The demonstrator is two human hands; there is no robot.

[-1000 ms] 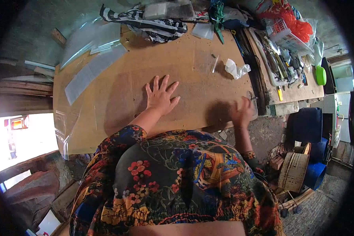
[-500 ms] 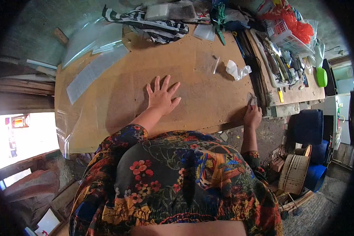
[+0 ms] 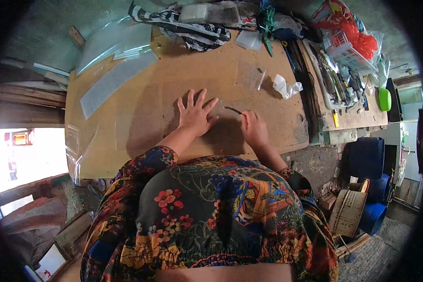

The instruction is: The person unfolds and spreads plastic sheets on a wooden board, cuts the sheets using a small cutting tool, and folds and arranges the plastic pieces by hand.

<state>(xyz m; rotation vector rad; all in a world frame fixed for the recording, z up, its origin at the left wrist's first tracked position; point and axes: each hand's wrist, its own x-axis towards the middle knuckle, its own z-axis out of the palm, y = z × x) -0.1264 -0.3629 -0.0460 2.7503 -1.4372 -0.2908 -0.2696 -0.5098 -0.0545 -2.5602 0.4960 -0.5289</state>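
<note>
My left hand [image 3: 194, 115] lies flat on the brown tabletop [image 3: 103, 150], fingers spread, holding nothing. A darker area with some straight edges surrounds it; whether that is a clear sheet or shadow I cannot tell. To its right, my right hand [image 3: 254, 128] is closed around a slim dark tool [image 3: 233, 110]. The tool's pale tip points left toward my left fingers, apart from them. Its exact kind is too small to make out, and its rear end is hidden in my hand.
Clear plastic sheets [image 3: 122, 75] lie at the back left. Striped plastic [image 3: 197, 36] and bags pile up along the back. Crumpled white paper [image 3: 286, 87] sits right of a small clear bag [image 3: 249, 77]. A tool tray [image 3: 331, 96] and white basket [image 3: 345, 47] stand on the right.
My right hand has moved left from the table's right edge to the middle, beside my left hand, with the slim tool in it. My left hand stays flat in place.
</note>
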